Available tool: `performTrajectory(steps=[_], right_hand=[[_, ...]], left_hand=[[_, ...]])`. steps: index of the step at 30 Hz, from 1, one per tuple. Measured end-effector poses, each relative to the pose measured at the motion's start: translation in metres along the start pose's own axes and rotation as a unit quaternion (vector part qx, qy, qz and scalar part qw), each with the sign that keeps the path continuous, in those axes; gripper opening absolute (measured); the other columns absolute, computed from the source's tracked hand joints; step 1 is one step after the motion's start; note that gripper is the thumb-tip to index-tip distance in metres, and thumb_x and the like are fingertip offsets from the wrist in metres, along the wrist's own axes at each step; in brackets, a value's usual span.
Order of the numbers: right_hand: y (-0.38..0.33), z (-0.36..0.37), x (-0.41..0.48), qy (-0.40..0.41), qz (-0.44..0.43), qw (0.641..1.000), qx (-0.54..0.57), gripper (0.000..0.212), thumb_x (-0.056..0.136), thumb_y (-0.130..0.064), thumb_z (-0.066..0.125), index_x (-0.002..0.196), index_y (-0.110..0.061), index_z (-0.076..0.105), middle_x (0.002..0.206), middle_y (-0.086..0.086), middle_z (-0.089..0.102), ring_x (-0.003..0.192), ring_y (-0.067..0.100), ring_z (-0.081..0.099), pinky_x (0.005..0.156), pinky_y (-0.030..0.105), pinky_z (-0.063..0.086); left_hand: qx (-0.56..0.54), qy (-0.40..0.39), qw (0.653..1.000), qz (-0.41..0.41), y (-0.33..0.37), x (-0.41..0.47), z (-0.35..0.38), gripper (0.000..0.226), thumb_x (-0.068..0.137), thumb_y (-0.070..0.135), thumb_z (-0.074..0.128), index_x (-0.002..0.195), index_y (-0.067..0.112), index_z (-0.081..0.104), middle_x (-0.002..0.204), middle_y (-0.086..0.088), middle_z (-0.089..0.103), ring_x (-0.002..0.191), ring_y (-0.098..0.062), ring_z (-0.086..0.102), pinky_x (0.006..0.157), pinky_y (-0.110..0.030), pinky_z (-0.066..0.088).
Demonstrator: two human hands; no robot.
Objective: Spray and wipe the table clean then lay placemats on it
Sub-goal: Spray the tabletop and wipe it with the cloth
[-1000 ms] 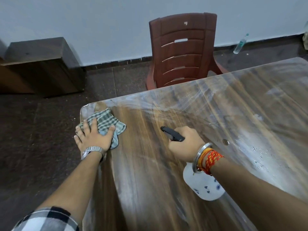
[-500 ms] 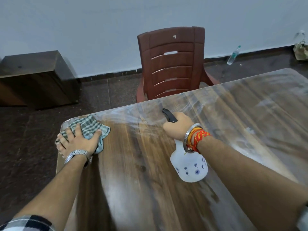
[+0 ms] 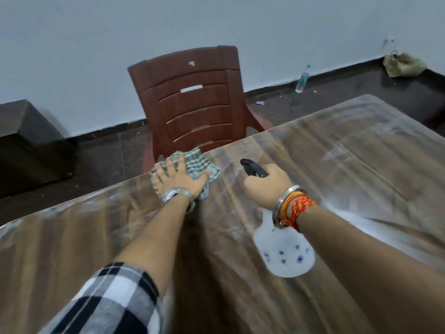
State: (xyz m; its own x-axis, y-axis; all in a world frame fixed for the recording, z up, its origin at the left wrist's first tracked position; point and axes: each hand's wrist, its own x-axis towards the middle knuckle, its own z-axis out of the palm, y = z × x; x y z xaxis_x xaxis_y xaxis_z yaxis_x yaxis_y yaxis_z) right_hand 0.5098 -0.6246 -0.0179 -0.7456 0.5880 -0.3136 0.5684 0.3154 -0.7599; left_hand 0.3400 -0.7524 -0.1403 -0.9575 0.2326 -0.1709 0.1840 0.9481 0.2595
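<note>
The wooden table (image 3: 349, 165) has a glossy clear cover with wet streaks. My left hand (image 3: 179, 180) lies flat, fingers spread, pressing a green checked cloth (image 3: 201, 163) onto the table's far edge. My right hand (image 3: 265, 186) grips a white spray bottle (image 3: 285, 251) with blue dots by its black trigger head (image 3: 252, 168), nozzle pointing away toward the far edge. The bottle hangs just above the table, to the right of the cloth. No placemats are in view.
A brown plastic chair (image 3: 192, 100) stands right behind the table's far edge, close to the cloth. A dark wooden box (image 3: 29, 145) sits on the floor at left. A plastic water bottle (image 3: 302, 79) and a bag (image 3: 402, 65) lie by the wall.
My left hand slid the cloth from the table's left corner to the right along the far edge. My right hand with the spray bottle stayed to the cloth's right. The view swung right.
</note>
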Motion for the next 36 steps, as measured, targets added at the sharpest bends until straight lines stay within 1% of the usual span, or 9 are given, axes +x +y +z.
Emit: performTrajectory(steps=[3, 11, 14, 17, 21, 26, 29, 32, 36], right_hand=[[0.013, -0.044, 0.011, 0.056, 0.008, 0.998, 0.028, 0.025, 0.075, -0.031, 0.059, 0.091, -0.012, 0.061, 0.088, 0.008, 0.063, 0.077, 0.028, 0.061, 0.066, 0.035, 0.05], [0.079, -0.125, 0.022, 0.078, -0.001, 0.993, 0.084, 0.011, 0.066, -0.023, 0.061, 0.059, -0.019, 0.053, 0.052, -0.004, 0.051, 0.056, 0.019, 0.047, 0.058, 0.036, 0.04], [0.097, -0.125, 0.024, 0.066, 0.037, 0.993, 0.087, 0.019, 0.064, -0.022, 0.059, 0.081, -0.015, 0.064, 0.062, -0.001, 0.061, 0.061, 0.02, 0.057, 0.061, 0.038, 0.051], [0.098, -0.114, 0.016, 0.034, 0.028, 0.998, 0.037, 0.035, 0.057, -0.026, 0.055, 0.087, -0.011, 0.065, 0.071, 0.004, 0.063, 0.07, 0.025, 0.061, 0.064, 0.045, 0.054], [0.085, -0.09, 0.001, -0.016, 0.01, 0.999, 0.037, 0.019, 0.067, -0.02, 0.054, 0.081, -0.009, 0.059, 0.069, 0.006, 0.056, 0.066, 0.025, 0.053, 0.061, 0.039, 0.045], [0.063, -0.057, -0.025, -0.08, -0.001, 0.996, 0.026, 0.022, 0.073, -0.017, 0.052, 0.084, 0.002, 0.051, 0.068, 0.009, 0.047, 0.064, 0.024, 0.042, 0.061, 0.039, 0.034], [0.055, -0.043, -0.041, -0.079, -0.025, 0.996, 0.027, 0.007, 0.077, -0.009, 0.05, 0.073, -0.009, 0.044, 0.067, 0.009, 0.038, 0.062, 0.022, 0.034, 0.062, 0.038, 0.028], [0.049, -0.039, -0.059, -0.087, -0.032, 0.996, 0.016, 0.01, 0.077, -0.008, 0.049, 0.071, -0.012, 0.042, 0.064, 0.009, 0.038, 0.059, 0.02, 0.032, 0.061, 0.037, 0.027], [0.052, -0.044, -0.076, -0.072, -0.013, 0.997, 0.02, 0.003, 0.075, -0.01, 0.048, 0.075, -0.008, 0.047, 0.067, 0.011, 0.045, 0.064, 0.022, 0.042, 0.061, 0.035, 0.031]], left_hand=[[0.01, -0.001, 0.997, 0.075, 0.088, 0.007, 0.027, 0.098, 0.073, 0.086, 0.033, 0.153, 0.037, 0.007, 0.163, -0.002, 0.0, 0.147, -0.034, -0.009, 0.116, -0.051, -0.009], [0.026, -0.045, 0.975, 0.215, 0.251, 0.013, 0.068, 0.093, 0.074, 0.084, 0.033, 0.153, 0.039, 0.01, 0.163, 0.001, -0.001, 0.147, -0.032, -0.012, 0.116, -0.05, -0.01], [0.038, -0.057, 0.971, 0.228, 0.258, 0.009, 0.071, 0.091, 0.075, 0.084, 0.03, 0.152, 0.04, 0.01, 0.163, 0.003, -0.001, 0.147, -0.03, -0.012, 0.117, -0.049, -0.009], [0.027, -0.055, 0.977, 0.202, 0.226, 0.008, 0.062, 0.094, 0.074, 0.088, 0.027, 0.152, 0.039, 0.011, 0.163, 0.002, -0.002, 0.147, -0.029, -0.012, 0.117, -0.047, -0.009], [0.034, -0.023, 0.994, 0.105, 0.121, 0.002, 0.036, 0.098, 0.071, 0.092, 0.021, 0.152, 0.038, 0.012, 0.163, -0.002, 0.0, 0.148, -0.031, -0.007, 0.118, -0.047, -0.004], [0.054, 0.03, 0.992, -0.111, -0.089, -0.043, -0.017, 0.111, 0.065, 0.097, 0.01, 0.154, 0.03, 0.012, 0.162, -0.009, 0.007, 0.147, -0.035, 0.005, 0.118, -0.05, 0.003], [-0.004, 0.028, 0.972, -0.232, -0.186, -0.086, -0.046, 0.119, 0.06, 0.097, 0.01, 0.155, 0.026, 0.009, 0.162, -0.009, 0.002, 0.147, -0.037, -0.001, 0.117, -0.05, -0.003], [-0.017, 0.021, 0.96, -0.278, -0.204, -0.096, -0.047, 0.117, 0.059, 0.098, 0.01, 0.154, 0.03, 0.011, 0.162, -0.008, 0.002, 0.146, -0.039, -0.004, 0.117, -0.051, -0.006], [0.023, 0.009, 0.987, -0.16, -0.122, -0.078, -0.014, 0.104, 0.066, 0.095, 0.013, 0.153, 0.038, 0.005, 0.162, -0.006, -0.004, 0.146, -0.039, -0.006, 0.116, -0.054, -0.007]])
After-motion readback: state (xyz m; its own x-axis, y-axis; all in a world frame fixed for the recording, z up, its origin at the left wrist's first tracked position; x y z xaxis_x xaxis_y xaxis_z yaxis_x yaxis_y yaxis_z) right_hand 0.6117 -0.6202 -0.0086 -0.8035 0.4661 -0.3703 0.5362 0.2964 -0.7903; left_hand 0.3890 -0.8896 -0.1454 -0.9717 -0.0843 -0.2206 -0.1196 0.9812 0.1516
